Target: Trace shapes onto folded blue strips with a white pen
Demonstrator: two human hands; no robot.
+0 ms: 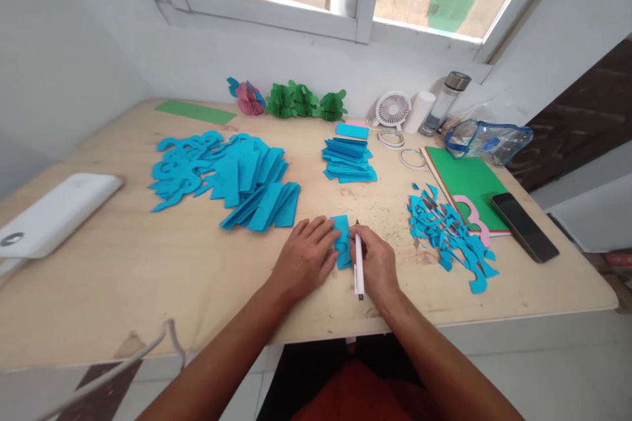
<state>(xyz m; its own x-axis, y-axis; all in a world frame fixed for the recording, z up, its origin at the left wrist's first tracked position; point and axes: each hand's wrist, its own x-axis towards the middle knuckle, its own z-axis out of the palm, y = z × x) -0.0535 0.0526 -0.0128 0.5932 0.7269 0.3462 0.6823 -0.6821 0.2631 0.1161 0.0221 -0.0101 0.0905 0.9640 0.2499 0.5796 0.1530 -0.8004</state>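
A small blue paper piece (340, 227) with a curved line on it lies on the table before me. My left hand (309, 251) rests flat at its left side, fingertips over the edge of the paper. At the right edge of the paper is my right hand (378, 263), closed round a white pen (359, 266). The clip end of the pen points toward me; the fingers partly hide its far end. To the left lie a pile of folded blue paper strips (264, 204) and many blue curved cut-outs (180, 168).
Behind the hands is a stack of blue paper (349, 161). Blue scraps (444, 227), a green sheet stack (471, 184) and a phone (524, 227) lie right. A fan (394, 110) and a bottle (444, 105) stand at the back. A white device (59, 210) lies left.
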